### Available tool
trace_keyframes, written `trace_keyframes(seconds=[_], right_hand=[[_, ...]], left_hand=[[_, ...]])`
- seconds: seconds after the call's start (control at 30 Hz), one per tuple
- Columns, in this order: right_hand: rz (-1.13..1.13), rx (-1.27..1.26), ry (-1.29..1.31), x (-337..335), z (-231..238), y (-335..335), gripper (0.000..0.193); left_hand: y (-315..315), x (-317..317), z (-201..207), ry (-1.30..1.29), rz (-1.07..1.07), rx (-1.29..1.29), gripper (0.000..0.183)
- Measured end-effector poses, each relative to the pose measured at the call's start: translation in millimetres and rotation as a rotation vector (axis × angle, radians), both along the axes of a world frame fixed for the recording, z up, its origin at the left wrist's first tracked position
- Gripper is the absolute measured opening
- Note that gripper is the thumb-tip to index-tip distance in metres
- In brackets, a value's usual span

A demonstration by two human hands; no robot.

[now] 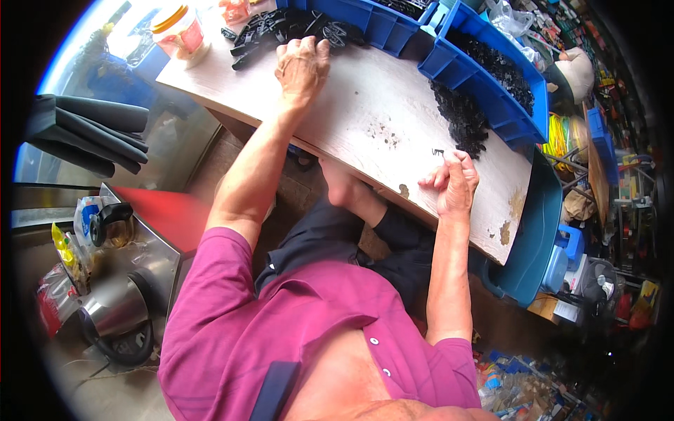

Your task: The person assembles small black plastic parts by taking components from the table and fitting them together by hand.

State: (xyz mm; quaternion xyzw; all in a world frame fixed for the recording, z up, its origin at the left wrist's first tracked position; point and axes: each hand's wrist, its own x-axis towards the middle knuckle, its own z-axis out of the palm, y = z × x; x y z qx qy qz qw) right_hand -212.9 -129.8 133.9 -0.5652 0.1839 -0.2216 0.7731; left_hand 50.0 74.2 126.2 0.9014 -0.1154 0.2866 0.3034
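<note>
My left hand [303, 70] is over the far left of the white worktable [365, 98], at the edge of a heap of black plastic parts [270, 31]. Its fingers curl under, and whatever they hold is hidden. Nearer the right end, my right hand [456, 181] is closed in a pinch. A small black plastic piece [437, 151] with short prongs sticks out at its fingertips. Just beyond lies a pile of small black pieces [460, 116], spilling beside a blue bin [491, 88] with more of them inside.
Another blue bin [372, 24] stands along the far edge. A jar [180, 35] with an orange lid sits at the far left corner. Beside the table's right end is a dark green tub [526, 231]. On my left, a metal kettle [116, 305] rests on a steel surface.
</note>
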Motion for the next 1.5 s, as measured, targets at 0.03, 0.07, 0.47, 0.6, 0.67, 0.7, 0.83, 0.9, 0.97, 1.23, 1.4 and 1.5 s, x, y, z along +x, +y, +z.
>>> trace_keyframes(seconds=[0.03,0.07,0.47,0.6,0.67,0.7,0.83,0.9,0.97,1.23,1.4,1.5], right_hand=[[-0.006,-0.020,0.009,0.5,-1.0,-0.5,0.012],[-0.003,-0.020,0.005,1.4,-1.6,-0.9,0.012],[-0.002,-0.036,-0.008,-1.2,-2.6,-1.1,0.015],[-0.044,-0.013,-0.012,0.1,1.9,2.4,0.013],[-0.049,-0.003,-0.006,0.4,-0.2,2.0,0.013],[-0.029,-0.024,-0.003,0.5,-2.5,-1.1,0.014],[-0.009,-0.036,-0.006,-2.0,-7.7,-5.8,0.013],[-0.003,-0.031,-0.014,-1.2,-8.3,-5.4,0.012],[0.005,-0.027,-0.024,-0.6,-8.6,-4.3,0.012],[-0.028,-0.029,0.004,-1.4,-7.6,-3.2,0.015],[-0.025,-0.003,-0.037,-1.0,-4.8,-3.0,0.012],[-0.025,0.114,-0.098,7.1,3.7,14.5,0.013]], left_hand=[[4.0,9.1,-3.7,0.018,0.004,0.012,0.032],[6.8,15.3,-9.0,0.049,0.010,0.025,0.030],[25.2,-23.0,-20.1,-0.005,-0.313,0.017,0.026],[32.4,-52.6,-9.2,0.006,-0.356,0.094,0.021],[36.5,-61.4,-11.1,-0.008,-0.366,0.078,0.019],[37.9,-65.7,-10.6,-0.025,-0.377,0.060,0.018],[40.8,-79.1,-8.1,0.058,-0.439,0.133,0.018],[40.9,-80.4,-10.6,0.054,-0.399,0.018,0.020],[41.7,-77.7,-17.0,0.031,-0.407,0.025,0.020],[37.9,-82.8,-11.9,0.063,-0.336,0.127,0.024],[27.6,-96.4,-5.7,0.254,-0.443,-0.103,0.027],[6.8,-122.1,-5.2,0.593,-0.667,-0.524,0.022]])
